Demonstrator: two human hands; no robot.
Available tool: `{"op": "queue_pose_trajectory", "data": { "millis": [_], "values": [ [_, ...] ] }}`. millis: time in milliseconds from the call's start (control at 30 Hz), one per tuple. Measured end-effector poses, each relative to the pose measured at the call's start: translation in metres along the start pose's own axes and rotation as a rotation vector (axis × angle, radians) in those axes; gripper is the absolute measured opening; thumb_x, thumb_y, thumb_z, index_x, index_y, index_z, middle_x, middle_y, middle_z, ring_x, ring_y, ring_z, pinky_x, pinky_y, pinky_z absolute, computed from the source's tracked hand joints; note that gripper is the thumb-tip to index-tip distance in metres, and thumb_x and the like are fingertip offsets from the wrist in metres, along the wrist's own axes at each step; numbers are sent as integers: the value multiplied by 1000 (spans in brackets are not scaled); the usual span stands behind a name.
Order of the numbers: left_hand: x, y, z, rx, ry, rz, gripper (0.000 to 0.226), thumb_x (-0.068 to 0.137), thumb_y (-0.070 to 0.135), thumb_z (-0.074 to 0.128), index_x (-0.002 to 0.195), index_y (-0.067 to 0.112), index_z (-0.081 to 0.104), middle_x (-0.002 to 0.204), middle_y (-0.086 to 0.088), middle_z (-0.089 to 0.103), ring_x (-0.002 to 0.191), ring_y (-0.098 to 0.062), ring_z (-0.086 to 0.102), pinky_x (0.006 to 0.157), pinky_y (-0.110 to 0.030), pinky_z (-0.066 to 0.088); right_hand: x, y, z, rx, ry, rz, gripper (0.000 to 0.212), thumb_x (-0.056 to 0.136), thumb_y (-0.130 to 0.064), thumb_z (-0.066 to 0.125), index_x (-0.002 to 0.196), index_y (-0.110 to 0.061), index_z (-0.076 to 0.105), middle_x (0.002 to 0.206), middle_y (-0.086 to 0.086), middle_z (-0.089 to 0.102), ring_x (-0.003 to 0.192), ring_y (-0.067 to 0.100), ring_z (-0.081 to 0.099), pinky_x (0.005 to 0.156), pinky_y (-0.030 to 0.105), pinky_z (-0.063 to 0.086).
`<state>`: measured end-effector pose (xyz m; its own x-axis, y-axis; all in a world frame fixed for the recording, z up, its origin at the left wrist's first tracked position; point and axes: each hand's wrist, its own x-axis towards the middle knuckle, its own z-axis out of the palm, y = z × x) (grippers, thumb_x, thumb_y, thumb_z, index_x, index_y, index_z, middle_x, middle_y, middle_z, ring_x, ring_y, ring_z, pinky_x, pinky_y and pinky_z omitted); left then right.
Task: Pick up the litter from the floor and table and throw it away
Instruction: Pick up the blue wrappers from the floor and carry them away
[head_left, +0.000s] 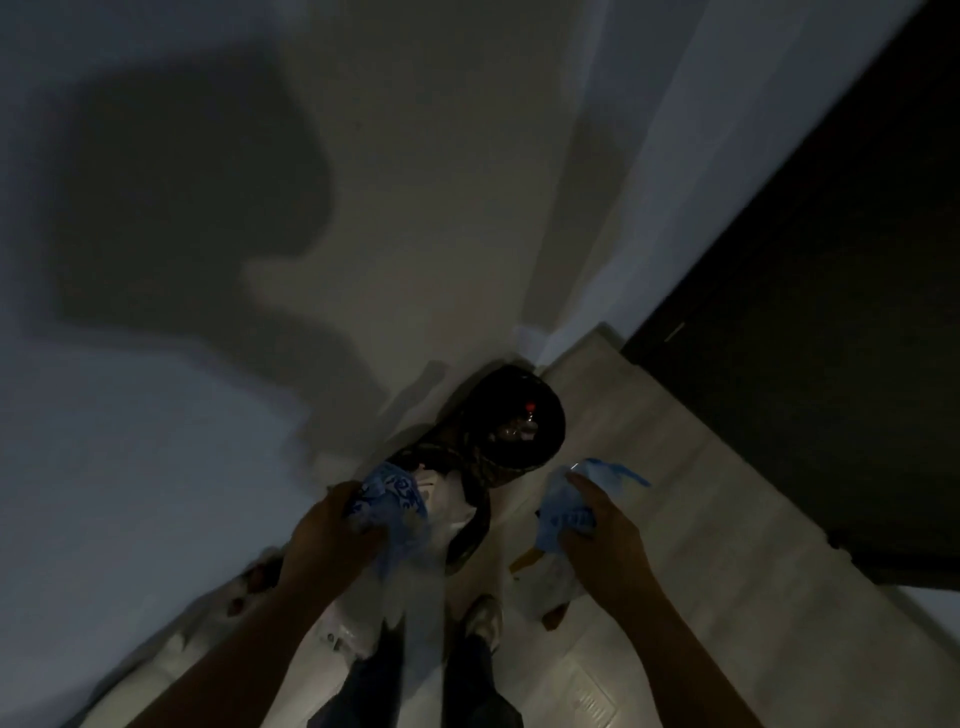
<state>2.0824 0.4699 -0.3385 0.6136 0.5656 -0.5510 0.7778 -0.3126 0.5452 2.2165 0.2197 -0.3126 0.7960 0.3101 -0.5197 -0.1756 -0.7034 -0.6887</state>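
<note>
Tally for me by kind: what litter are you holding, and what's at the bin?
Blue plastic wrappers: 2, one gripped by the left hand, one by the right hand.
Black bin: 1.
Red-capped bottle inside the bin: 1.
Total: 4. The picture is dim, so smaller scraps may not show.

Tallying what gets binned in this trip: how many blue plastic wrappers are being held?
2. One crumpled blue-and-white plastic wrapper in the left hand, left of the round black bin; a second wrapper in the right hand, right of it. Dim light may hide more.
</note>
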Motion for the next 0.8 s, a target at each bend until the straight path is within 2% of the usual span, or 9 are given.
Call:
{"op": "queue_pose_trajectory", "data": {
  "millis": [67, 133, 233, 300, 400, 500, 600, 733, 800],
  "values": [
    [19, -8, 13, 8, 6, -46, 49, 81, 21, 71, 126, 16, 53, 116, -10, 64, 96, -26, 59, 73, -26, 38, 21, 9, 11, 10, -56, 25, 61, 92, -1, 55, 146, -19, 34, 116, 9, 55, 74, -1, 48, 71, 19, 48],
    [40, -16, 30, -3, 4, -89, 50, 81, 19, 70, 127, 14, 52, 115, -11, 63, 103, -30, 60, 76, -27, 42, 42, 19, 26, 21, -97, 48, 62, 92, -2, 55, 147, -21, 32, 122, 10, 54, 84, 7, 52, 74, 20, 45],
    [75, -33, 64, -57, -45, -131, 34, 85, 10, 66, 117, 11, 55, 103, -9, 64, 102, -30, 59, 68, -22, 42, 74, 42, 50, 8, -99, 42, 63, 92, -1, 54, 147, -23, 31, 131, 13, 54, 95, 13, 53, 77, 22, 43],
    [100, -48, 88, -36, -69, -134, 38, 85, 12, 67, 120, 9, 54, 107, -12, 64, 97, -26, 59, 72, -24, 42, 95, 59, 69, 17, -84, 52, 63, 91, 0, 55, 146, -22, 34, 132, 11, 53, 101, 15, 56, 78, 19, 45],
    [144, -76, 125, -6, -87, -151, 52, 83, 19, 69, 130, 12, 48, 117, -13, 62, 105, -29, 59, 90, -38, 48, 124, 90, 99, 45, -59, 67, 60, 90, 2, 57, 143, -21, 39, 122, 8, 58, 88, 4, 58, 66, 6, 47],
    [189, -106, 162, 34, -61, -183, 62, 84, 23, 68, 138, 12, 40, 132, -13, 53, 118, -31, 53, 96, -38, 43, 154, 125, 128, 68, -30, 79, 60, 88, 5, 57, 140, -22, 43, 96, -1, 60, 72, -1, 59, 57, 12, 50],
    [230, -135, 199, 39, -45, -195, 68, 83, 22, 68, 141, 11, 36, 136, -18, 48, 119, -35, 51, 96, -40, 44, 181, 160, 155, 73, -32, 102, 63, 88, 4, 57, 141, -27, 42, 105, -10, 53, 82, -5, 57, 62, 5, 49],
    [271, -165, 234, 32, -27, -215, 65, 81, 20, 68, 139, 13, 40, 128, -19, 55, 112, -38, 55, 90, -41, 48, 206, 202, 185, 81, -37, 133, 64, 88, 2, 59, 141, -29, 40, 124, 1, 55, 103, 12, 58, 63, -1, 45],
    [284, -176, 248, 37, -31, -180, 63, 81, 20, 68, 138, 14, 41, 127, -19, 57, 111, -37, 56, 87, -39, 48, 213, 217, 197, 71, -31, 141, 65, 87, 2, 59, 141, -29, 40, 127, 6, 56, 104, 15, 59, 63, 0, 46]
  ]
}}
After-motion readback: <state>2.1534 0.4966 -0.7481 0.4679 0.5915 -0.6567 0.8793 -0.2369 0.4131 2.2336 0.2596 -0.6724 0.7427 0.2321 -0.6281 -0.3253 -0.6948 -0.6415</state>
